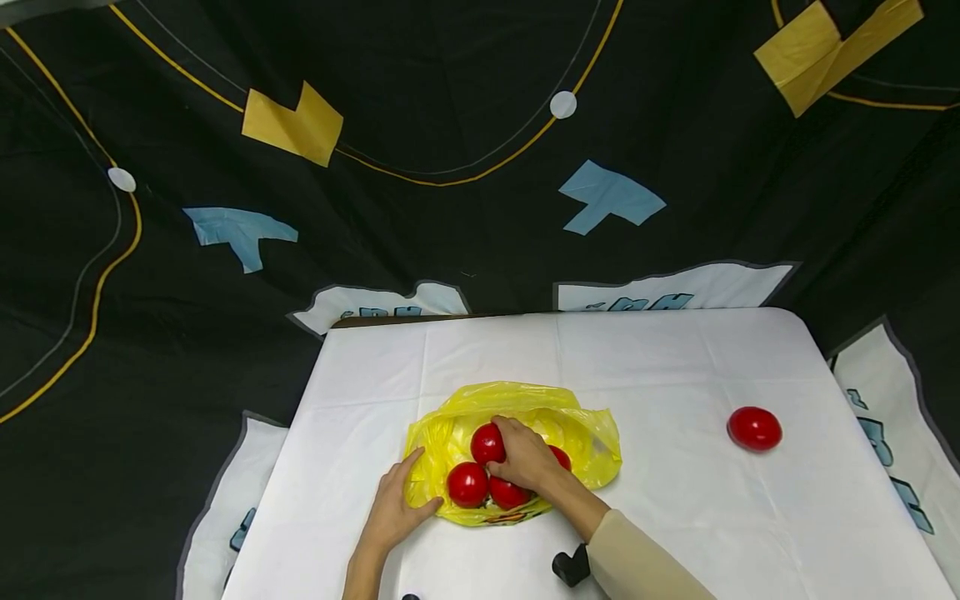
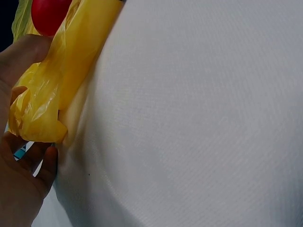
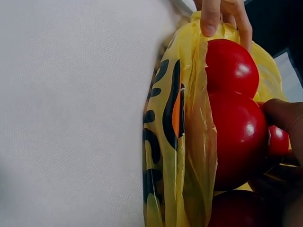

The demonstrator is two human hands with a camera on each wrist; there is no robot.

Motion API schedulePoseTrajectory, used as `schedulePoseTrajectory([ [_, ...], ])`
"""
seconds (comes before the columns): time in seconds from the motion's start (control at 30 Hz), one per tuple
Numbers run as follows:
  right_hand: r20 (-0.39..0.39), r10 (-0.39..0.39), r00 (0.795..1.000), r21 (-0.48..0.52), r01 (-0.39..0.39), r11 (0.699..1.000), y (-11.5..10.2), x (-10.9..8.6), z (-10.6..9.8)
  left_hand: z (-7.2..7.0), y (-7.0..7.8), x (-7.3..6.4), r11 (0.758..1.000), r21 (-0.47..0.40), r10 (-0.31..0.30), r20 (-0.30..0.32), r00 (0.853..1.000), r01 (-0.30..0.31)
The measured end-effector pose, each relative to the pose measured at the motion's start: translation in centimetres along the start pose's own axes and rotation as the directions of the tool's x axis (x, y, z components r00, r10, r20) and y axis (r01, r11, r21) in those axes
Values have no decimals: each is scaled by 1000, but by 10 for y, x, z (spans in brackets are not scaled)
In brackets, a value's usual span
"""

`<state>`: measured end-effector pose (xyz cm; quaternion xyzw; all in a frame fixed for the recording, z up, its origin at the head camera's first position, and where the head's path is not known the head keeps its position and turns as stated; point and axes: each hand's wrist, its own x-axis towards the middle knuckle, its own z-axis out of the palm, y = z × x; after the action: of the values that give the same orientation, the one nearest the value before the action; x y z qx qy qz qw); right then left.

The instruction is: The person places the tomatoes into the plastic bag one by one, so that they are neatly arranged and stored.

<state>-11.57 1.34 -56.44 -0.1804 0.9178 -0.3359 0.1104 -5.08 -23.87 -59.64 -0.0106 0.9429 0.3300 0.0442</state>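
Observation:
A yellow plastic bag lies on the white table with its mouth open and several glossy red balls in it. My right hand reaches inside and grips one red ball from its right side. Close to that hand are another red ball and a partly covered red ball. At the bag's left end, my left hand holds the rim between thumb and fingers, as the left wrist view shows. Black print marks the bag's near side in the right wrist view.
A single red ball sits apart on the right of the white-covered table. Beside the right sleeve lies a small black object. Behind the table hangs a dark patterned cloth.

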Motion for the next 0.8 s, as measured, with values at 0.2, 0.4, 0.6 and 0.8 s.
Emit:
schedulePoseTrajectory([
  [0.2, 11, 34, 999, -11, -33, 999, -2, 2, 0, 0, 1, 1, 1000, -8, -25, 17, 1000, 25],
  [0.4, 23, 63, 998, -30, -63, 998, -5, 4, -1, 0, 0, 1, 1000, -7, -1, 2, 1000, 1],
  [0.6, 35, 75, 997, -26, -74, 997, -6, 5, -2, -1, 0, 1, 1000, 2, 2, 13, 1000, -2],
  [0.8, 44, 85, 995, -23, -84, 996, -5, 5, 0, -1, -1, 0, 1000, -2, 0, 19, 1000, 0],
])
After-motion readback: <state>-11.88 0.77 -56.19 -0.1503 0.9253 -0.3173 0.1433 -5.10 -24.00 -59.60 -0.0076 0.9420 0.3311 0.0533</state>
